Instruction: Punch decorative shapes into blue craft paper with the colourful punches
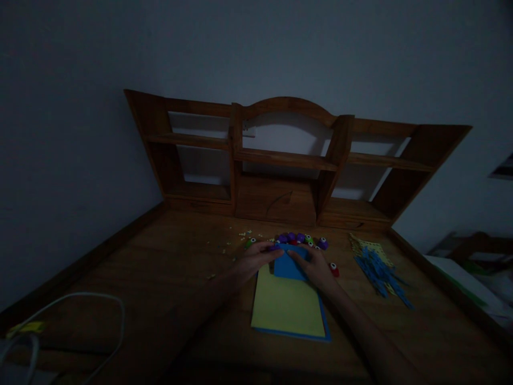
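Your left hand is closing thumb and fingers on the upper left part of the blue paper, while your right hand is pinching it near its upper right corner, both thumbs pointing inward toward each other along the top edge. The blue paper is lying between your hands, over the far part of the yellow sheet; its top edge is running roughly left to right and its sides are pointing away from you toward the wooden shelf unit. You cannot tell from this angle which of its sides is longer. Your left forearm is reaching in from the lower left and your right forearm from the lower right, both slanting toward the middle. The yellow sheet is resting on a larger blue sheet, which is showing along its near and right edges on the tabletop. Just beyond your fingers, purple, green and red pieces with eyes are clustering, and a red piece is sitting beside your right wrist. Blue strips are lying partly over yellow strips well to the right, and pale bits are scattering behind your left hand.
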Demonstrator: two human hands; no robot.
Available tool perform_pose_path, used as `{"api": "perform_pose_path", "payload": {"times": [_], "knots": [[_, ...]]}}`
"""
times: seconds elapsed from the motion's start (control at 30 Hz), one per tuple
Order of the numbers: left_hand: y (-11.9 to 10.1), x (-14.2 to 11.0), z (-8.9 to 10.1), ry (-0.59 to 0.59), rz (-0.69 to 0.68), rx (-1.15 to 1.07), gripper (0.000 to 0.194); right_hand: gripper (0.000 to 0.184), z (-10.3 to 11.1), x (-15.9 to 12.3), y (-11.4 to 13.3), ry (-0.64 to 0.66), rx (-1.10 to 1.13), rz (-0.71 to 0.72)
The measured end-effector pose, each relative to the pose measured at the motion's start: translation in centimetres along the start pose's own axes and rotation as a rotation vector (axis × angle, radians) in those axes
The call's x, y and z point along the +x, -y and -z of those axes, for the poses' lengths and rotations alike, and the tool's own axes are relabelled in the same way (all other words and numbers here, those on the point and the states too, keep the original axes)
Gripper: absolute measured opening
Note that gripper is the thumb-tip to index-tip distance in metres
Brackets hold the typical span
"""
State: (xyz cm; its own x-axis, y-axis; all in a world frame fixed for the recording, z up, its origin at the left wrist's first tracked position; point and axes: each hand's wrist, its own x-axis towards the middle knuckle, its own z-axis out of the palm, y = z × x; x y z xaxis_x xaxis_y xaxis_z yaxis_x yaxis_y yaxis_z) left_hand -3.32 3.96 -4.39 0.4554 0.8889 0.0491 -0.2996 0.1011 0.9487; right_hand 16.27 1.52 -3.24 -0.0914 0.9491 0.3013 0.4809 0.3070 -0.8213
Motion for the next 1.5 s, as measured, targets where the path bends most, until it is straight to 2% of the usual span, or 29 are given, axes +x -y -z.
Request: {"api": "perform_pose_path", "payload": {"times": [0.3, 0.6, 0.77, 1.07, 1.27, 1.5], "knots": [[-0.3, 0.3, 0.4, -0.009, 0.045, 0.064, 0.049, 0.038, 0.0, 0.0, 0.2, -0.015, -0.006, -0.012], [-1.2, -0.2, -0.2, 0.061, 0.028, 0.044, 0.047, 0.039, 0.0, -0.1, 0.2, -0.025, 0.009, -0.005], [-1.3, -0.3, -0.3, 0.009, 0.032, 0.094, 0.046, 0.036, -0.1, -0.2, 0.1, -0.007, 0.004, 0.017], [-1.0, 0.0, -0.2, 0.064, -0.014, 0.101, 0.047, 0.034, 0.1, -0.2, 0.3, 0.002, -0.018, 0.049], [-1.3, -0.1, -0.4, 0.013, -0.025, 0.112, 0.051, 0.033, 0.2, -0.1, 0.3, 0.018, -0.027, 0.055], [-1.0, 0.1, -0.2, 0.018, -0.039, 0.132, 0.047, 0.032, 0.0, -0.2, 0.1, 0.007, -0.008, 0.048]]}}
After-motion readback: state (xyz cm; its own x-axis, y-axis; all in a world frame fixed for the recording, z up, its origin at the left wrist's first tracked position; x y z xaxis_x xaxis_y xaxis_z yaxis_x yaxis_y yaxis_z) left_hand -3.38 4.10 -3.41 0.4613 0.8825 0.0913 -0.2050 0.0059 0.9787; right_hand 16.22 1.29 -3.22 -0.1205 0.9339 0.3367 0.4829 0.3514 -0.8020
